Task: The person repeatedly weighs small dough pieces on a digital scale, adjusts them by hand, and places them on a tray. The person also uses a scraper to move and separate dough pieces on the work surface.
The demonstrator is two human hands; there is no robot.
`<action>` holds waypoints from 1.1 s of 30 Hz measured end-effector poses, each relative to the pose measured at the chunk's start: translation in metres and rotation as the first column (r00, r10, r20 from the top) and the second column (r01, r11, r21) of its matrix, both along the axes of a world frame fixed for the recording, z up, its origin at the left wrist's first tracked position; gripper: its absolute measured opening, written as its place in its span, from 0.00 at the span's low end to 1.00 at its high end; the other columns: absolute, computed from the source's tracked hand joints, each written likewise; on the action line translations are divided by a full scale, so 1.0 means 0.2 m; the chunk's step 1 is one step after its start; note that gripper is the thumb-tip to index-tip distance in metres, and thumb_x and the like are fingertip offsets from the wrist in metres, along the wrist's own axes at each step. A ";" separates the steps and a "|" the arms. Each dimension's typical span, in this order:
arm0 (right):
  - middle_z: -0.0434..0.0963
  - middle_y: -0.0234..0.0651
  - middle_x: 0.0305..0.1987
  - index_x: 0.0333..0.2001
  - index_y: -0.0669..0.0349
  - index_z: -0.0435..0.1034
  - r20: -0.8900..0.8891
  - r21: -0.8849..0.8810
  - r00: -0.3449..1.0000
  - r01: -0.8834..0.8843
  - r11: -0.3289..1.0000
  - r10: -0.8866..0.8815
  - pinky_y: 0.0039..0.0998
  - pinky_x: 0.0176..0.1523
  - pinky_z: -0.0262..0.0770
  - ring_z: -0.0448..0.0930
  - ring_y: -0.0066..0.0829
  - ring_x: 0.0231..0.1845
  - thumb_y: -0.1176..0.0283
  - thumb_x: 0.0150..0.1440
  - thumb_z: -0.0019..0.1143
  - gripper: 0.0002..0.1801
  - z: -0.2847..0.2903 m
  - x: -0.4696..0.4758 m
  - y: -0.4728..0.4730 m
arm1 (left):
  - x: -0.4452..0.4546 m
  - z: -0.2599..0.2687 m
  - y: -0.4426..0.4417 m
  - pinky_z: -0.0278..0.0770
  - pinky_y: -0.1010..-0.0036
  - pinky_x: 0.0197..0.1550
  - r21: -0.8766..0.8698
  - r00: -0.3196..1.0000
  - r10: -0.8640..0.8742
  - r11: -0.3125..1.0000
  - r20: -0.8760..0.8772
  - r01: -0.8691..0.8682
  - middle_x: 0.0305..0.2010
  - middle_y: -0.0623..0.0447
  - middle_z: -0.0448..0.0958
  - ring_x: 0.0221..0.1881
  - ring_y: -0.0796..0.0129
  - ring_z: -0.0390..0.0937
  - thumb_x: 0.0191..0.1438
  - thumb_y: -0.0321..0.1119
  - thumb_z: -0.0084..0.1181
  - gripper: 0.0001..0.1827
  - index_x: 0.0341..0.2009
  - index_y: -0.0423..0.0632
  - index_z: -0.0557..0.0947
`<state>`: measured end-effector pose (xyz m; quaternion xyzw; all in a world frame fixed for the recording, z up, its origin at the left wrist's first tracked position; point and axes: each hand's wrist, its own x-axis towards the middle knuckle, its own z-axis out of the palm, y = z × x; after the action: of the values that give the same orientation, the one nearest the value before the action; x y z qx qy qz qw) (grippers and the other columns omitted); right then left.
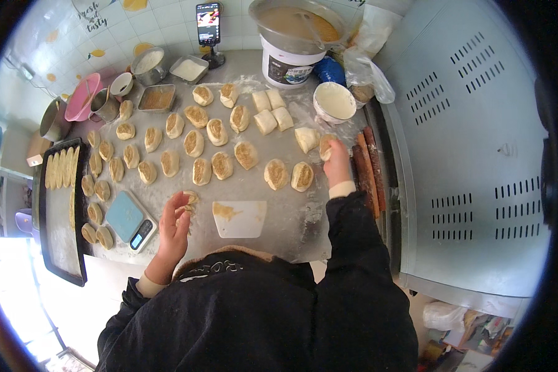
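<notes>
My right hand (337, 162) grips a dough piece (326, 147) with a brown face, at the right of the metal worktop. A pale dough piece (307, 140) lies just left of it. Below are two dough pieces with brown filling on top, one of them (302, 176) near my wrist. My left hand (174, 225) is raised near the front edge, fingers apart, beside small dough scraps (191, 197) that it partly hides. Between the hands lies a white plastic dough scraper (239, 219) with a brown smear. Many filled dough pieces (222, 165) are spread over the middle and left.
A digital kitchen scale (131, 221) and a black baking tray (63, 232) with dough strips are at left. Wooden rolling pins (368, 169) lie at right beside a metal cabinet (469, 139). Behind stand a white bowl (335, 103), a bucket (290, 65) and a phone on a stand (208, 25).
</notes>
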<state>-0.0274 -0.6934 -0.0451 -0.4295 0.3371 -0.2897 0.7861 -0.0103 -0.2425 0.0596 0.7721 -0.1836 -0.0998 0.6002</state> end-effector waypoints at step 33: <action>0.75 0.39 0.45 0.51 0.66 0.67 -0.421 -0.402 0.872 -0.425 0.811 0.249 0.27 0.47 0.75 0.76 0.25 0.44 0.76 0.49 0.59 0.23 0.33 -0.17 0.46 | 0.00 -0.08 0.14 0.69 0.73 0.55 -0.093 0.926 0.005 0.995 -0.378 -0.044 0.47 0.48 0.77 0.51 0.68 0.72 0.63 0.36 0.49 0.21 0.57 0.39 0.70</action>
<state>-0.0610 -0.6014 0.0216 -0.7097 0.3048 -0.1370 0.6202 -0.0112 -0.2144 0.0439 0.7097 -0.0598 -0.2296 0.6633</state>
